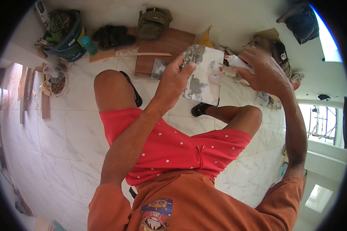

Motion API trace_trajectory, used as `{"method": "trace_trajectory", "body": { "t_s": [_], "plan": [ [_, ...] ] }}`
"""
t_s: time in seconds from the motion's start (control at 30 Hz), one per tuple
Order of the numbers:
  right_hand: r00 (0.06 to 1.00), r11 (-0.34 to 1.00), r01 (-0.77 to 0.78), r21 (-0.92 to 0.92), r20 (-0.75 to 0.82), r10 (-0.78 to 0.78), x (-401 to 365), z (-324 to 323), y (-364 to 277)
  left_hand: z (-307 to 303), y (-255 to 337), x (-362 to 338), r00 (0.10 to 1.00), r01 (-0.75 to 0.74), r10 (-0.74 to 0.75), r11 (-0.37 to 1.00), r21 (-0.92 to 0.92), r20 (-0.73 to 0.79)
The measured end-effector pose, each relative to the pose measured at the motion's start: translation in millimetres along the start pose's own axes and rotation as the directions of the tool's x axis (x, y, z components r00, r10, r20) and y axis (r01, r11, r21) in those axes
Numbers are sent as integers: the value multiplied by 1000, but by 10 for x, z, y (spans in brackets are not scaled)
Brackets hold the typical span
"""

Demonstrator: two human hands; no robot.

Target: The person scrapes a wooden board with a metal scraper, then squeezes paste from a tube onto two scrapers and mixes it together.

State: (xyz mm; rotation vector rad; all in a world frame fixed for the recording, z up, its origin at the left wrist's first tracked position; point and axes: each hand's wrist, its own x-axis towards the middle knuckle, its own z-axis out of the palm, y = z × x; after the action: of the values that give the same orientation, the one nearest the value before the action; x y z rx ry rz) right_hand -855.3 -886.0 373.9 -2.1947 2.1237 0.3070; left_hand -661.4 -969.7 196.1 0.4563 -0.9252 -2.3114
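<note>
Marbled floor (85,134) spreads beneath. At twelve o'clock, the left hand (174,79) pinches a smeared board (204,73) at one; at two, the right hand (266,73) curls around a white tube (238,62), tip beside the board.

A pale, plain wall (198,15) rises behind the backpack (152,24), and a floor (90,134) of white tiles with grey veining spreads out in front of it. A brown board (144,63) lies on the floor just by the backpack. Left of the backpack are dark sandals (119,38), then a bucket (67,50) full of odds and ends; wood strips (25,92) stand farther off on that side. Far to the backpack's right, strong white light fills an opening (331,34), and lower in view a window (319,121) shows crossed poles (322,127) outside.
</note>
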Motion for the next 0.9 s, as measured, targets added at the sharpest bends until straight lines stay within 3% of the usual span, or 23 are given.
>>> {"method": "trace_trajectory", "body": {
  "t_s": [0.1,0.2,0.43,0.53,0.9],
  "plan": [
    [982,977,-45,209,-168,81,-85,59,31,29,29,0,999,15,-14,1000,26,-41],
    [980,970,-49,239,-177,93,-176,142,53,-27,-22,33,998,28,-27,1000,10,-51],
    [984,988,-21,154,-174,48,-199,118,12,-20,-41,36,999,-2,2,1000,-5,-46],
    [979,996,85,41,-187,-76,-178,176,47,-8,-28,34,999,3,-4,1000,-13,-32],
    [980,991,132,-36,-145,-136,-129,227,59,16,-64,20,999,-27,27,999,20,-27]
  ]
}}
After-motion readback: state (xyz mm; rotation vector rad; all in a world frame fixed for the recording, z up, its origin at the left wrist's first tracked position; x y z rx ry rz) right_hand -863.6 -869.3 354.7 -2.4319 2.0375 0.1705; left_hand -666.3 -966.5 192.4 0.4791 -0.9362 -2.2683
